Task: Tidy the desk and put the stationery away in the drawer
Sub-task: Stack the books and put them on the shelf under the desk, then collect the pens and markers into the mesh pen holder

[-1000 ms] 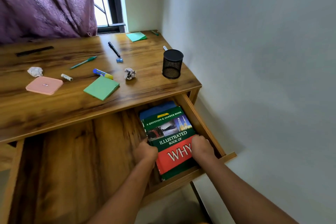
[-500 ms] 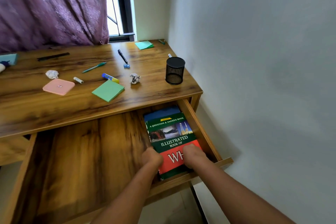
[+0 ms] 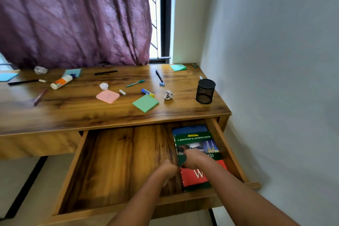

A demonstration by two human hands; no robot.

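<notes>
The wooden desk (image 3: 77,115) is seen from above, and every place below is given relative to it. Behind its far edge a purple curtain (image 3: 73,16) is hung, and a window (image 3: 156,14) is seen at the curtain's right side. Under the desk top the drawer (image 3: 117,161) is pulled out wide. In the right part of the drawer a green and red book (image 3: 198,143) is laid flat on a blue book (image 3: 189,129), close to the right wall of the drawer. The right hand (image 3: 194,158) is laid on the cover of the green and red book with the fingers curled down; whether the book is grasped cannot be told. The left hand (image 3: 167,169) is clenched loosely at the left edge of the same book, over the drawer floor. On the desk top, near the right edge, a black mesh pen cup (image 3: 205,91) is stood upright. Toward the middle a green sticky pad (image 3: 145,103), a pink pad (image 3: 107,96) and a crumpled paper ball (image 3: 168,95) are lying apart. Farther left a glue bottle (image 3: 61,82) is lying on its side. A green pen (image 3: 135,83) and a black pen (image 3: 159,75) are lying toward the far edge.
</notes>
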